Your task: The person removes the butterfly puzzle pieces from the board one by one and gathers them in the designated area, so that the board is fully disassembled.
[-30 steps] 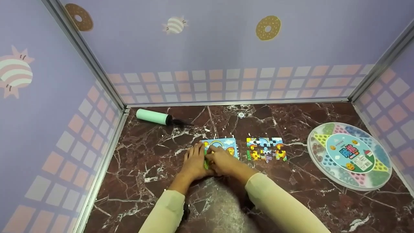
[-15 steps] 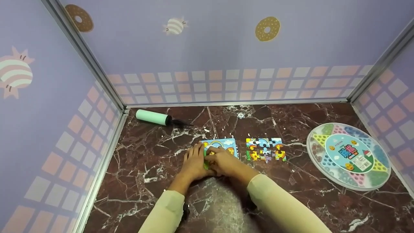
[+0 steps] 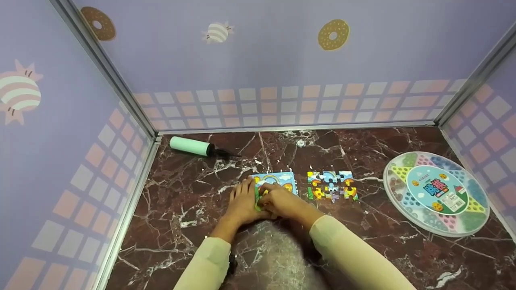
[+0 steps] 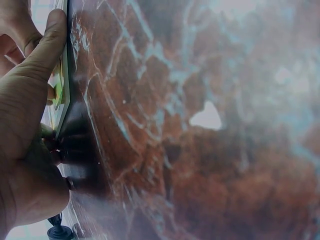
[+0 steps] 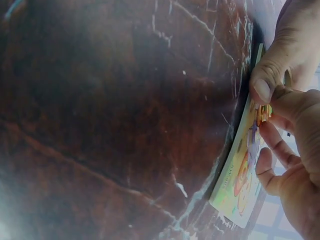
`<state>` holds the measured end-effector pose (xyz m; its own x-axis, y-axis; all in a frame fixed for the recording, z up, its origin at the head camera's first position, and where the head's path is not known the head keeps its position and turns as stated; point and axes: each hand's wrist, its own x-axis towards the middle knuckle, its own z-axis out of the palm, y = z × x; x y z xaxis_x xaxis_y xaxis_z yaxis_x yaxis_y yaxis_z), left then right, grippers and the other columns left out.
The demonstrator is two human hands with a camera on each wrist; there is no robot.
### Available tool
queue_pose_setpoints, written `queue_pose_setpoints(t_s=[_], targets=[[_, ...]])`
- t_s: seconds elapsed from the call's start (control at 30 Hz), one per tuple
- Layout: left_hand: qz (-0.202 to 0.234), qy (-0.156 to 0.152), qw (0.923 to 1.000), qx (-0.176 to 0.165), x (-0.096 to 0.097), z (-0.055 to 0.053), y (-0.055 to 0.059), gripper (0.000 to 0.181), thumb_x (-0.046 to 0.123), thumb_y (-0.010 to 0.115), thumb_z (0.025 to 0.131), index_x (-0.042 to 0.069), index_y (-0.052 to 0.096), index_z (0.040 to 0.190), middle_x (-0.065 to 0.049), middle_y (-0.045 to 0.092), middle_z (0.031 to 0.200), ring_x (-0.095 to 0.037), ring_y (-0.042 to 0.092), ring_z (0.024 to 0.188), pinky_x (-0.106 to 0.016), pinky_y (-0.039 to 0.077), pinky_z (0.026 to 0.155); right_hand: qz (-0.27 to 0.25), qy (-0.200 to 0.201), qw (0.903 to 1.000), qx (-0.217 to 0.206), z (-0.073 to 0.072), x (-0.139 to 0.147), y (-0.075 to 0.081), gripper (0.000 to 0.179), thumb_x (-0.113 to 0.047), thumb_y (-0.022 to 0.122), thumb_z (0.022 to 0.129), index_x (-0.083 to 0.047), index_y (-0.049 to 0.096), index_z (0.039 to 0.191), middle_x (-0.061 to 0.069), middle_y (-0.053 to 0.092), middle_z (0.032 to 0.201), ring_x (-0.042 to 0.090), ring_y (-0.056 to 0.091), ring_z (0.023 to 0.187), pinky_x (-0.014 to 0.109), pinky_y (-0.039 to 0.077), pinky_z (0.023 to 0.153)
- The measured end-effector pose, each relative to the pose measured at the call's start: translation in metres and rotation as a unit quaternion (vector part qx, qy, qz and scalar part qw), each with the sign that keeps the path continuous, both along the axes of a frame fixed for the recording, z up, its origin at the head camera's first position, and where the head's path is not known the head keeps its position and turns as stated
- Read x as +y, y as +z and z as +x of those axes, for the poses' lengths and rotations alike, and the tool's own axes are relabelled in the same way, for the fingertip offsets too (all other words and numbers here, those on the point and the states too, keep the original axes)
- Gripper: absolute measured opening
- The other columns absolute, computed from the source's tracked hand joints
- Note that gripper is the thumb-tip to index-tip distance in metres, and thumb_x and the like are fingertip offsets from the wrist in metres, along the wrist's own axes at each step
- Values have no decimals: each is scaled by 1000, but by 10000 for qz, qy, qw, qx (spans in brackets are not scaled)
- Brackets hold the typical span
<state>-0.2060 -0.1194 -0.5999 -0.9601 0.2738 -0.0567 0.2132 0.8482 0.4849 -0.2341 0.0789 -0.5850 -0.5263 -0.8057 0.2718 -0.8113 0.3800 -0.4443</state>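
Observation:
A jigsaw board with a rainbow and animals lies flat on the marble-patterned table in the head view. My left hand rests along its left side, fingers straight, its thumb pressing near the front edge. Over the board's front left part, my right hand has its thumb and fingers bent together. Between those fingertips in the right wrist view is a small orange and yellow puzzle piece, low against the board. The hands hide much of the board's left half.
Several loose puzzle pieces lie in two rows right of the board. Farther right sits a round Chinese checkers set. A mint hand pump with a black nozzle and a small white disc lie towards the back wall.
My right hand's fingers shift slightly at the board's front left part. The left hand stays in place, and the loose pieces have not moved.

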Motion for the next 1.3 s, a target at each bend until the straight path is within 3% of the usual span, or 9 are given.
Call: queue_pose_setpoints(t_s=[0.13, 0.2, 0.23, 0.33, 0.4, 0.6, 0.83, 1.03, 1.3], targets=[[-52, 0, 10000, 26, 1, 2, 7, 138, 65, 97, 71, -2, 29, 171, -24, 27, 180, -51, 28, 164, -71, 22, 135, 30, 133, 9999, -69, -2, -1, 3, 10, -7, 78, 98, -9, 88, 101, 18, 73, 125, 33, 68, 117, 55, 56, 102], [-75, 21, 10000, 14, 2, 2, 9, 140, 67, 97, 71, -3, 29, 172, -25, 27, 180, -51, 28, 164, -71, 22, 135, 135, 161, 9997, 82, -6, -2, -3, 9, -10, 79, 98, -12, 88, 99, 15, 72, 124, 30, 68, 112, 49, 57, 97], [-95, 31, 9999, 12, 2, 2, 9, 141, 68, 97, 70, -3, 29, 172, -25, 27, 180, -52, 29, 164, -71, 22, 135, 222, 133, 9997, 25, -2, -2, 7, 9, -7, 80, 95, -9, 88, 99, 18, 72, 123, 33, 68, 109, 51, 58, 94], [-169, 48, 9998, -73, 3, 1, 8, 145, 70, 97, 70, -2, 25, 173, -25, 24, 181, -51, 26, 166, -69, 19, 136, 496, 73, 9986, 138, 0, -5, 11, 8, -8, 82, 93, -10, 88, 98, 18, 72, 123, 33, 68, 103, 47, 60, 88], [-157, 48, 9998, -94, 3, 1, 7, 147, 70, 97, 69, -2, 24, 174, -25, 23, 182, -50, 24, 167, -69, 18, 137, 724, -42, 9973, 116, 5, -6, 22, 9, -7, 83, 91, -9, 88, 99, 20, 73, 124, 35, 68, 102, 48, 61, 87], [3, 17, 10000, -26, 1, 2, 6, 145, 70, 97, 69, -3, 27, 172, -25, 25, 181, -50, 25, 166, -70, 19, 136, 1119, -227, 9931, 285, 8, -7, 23, 9, -12, 82, 96, -11, 87, 103, 17, 73, 129, 34, 71, 110, 47, 63, 95], [16, -12, 10000, 72, 1, 2, 5, 140, 69, 96, 71, -2, 29, 171, -25, 27, 180, -50, 27, 165, -69, 20, 136, 972, -406, 9939, 314, 7, 0, 23, 10, -16, 81, 97, -12, 82, 107, 15, 73, 134, 37, 70, 121, 53, 64, 97], [-160, 61, 9998, -28, 3, 4, 11, 143, 74, 93, 72, -1, 27, 173, -23, 27, 181, -48, 27, 166, -66, 23, 136, 744, -684, 9938, 468, 7, 17, 24, 12, -19, 85, 95, -12, 81, 103, 13, 74, 130, 34, 69, 114, 52, 62, 95], [-164, -33, 9997, -163, -1, -4, 0, 144, 80, 87, 73, 0, 23, 175, -22, 22, 183, -48, 23, 168, -68, 21, 137, 396, -868, 9947, 375, 7, 48, 27, 21, -19, 88, 93, -11, 82, 111, 15, 72, 131, 35, 66, 117, 57, 58, 106]])
